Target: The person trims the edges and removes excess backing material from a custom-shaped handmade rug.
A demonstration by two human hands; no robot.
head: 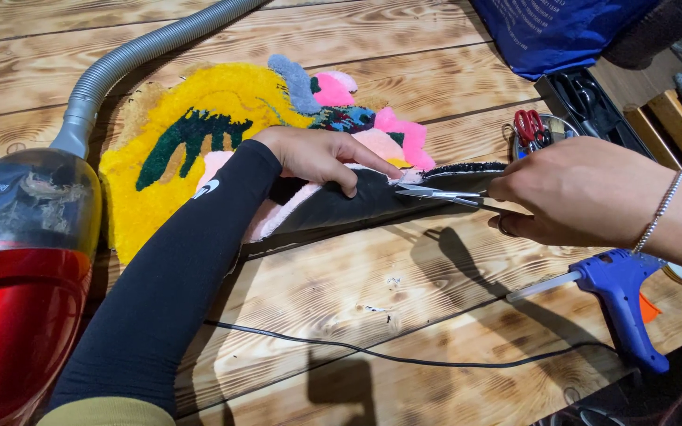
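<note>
We see a wooden table point(404, 55) of scorched, strongly grained planks filling the view. At the left edge stands a red vacuum cleaner point(17, 315) with a smoky clear dust cup on top, and its grey ribbed hose point(132, 55) arcs up and away toward the top of the frame. Beside it, in the middle of the table, lies a tufted rug point(199, 134) — mostly yellow pile with a dark green shape, plus pink, grey and blue patches at its far end. Its near edge is folded up so the black backing point(333, 205) faces us.

The left hand point(317, 154), in a long black sleeve, lies across the rug with its fingers spread slightly and pressed down on the turned-up backing. The right hand point(578, 193), with a silver bracelet at the wrist, is closed around the handles of a pair of scissors point(440, 193), whose silver blades are a little apart and meet the edge of the backing just beside the left fingertips.

Near the right wrist a blue glue gun point(621, 300) stands on the table, a clear glue stick poking from its back. A thin black cable point(372, 353) crosses the near planks. Farther right sit red-handled scissors point(529, 126) on a round dish — we can't tell more about it.
</note>
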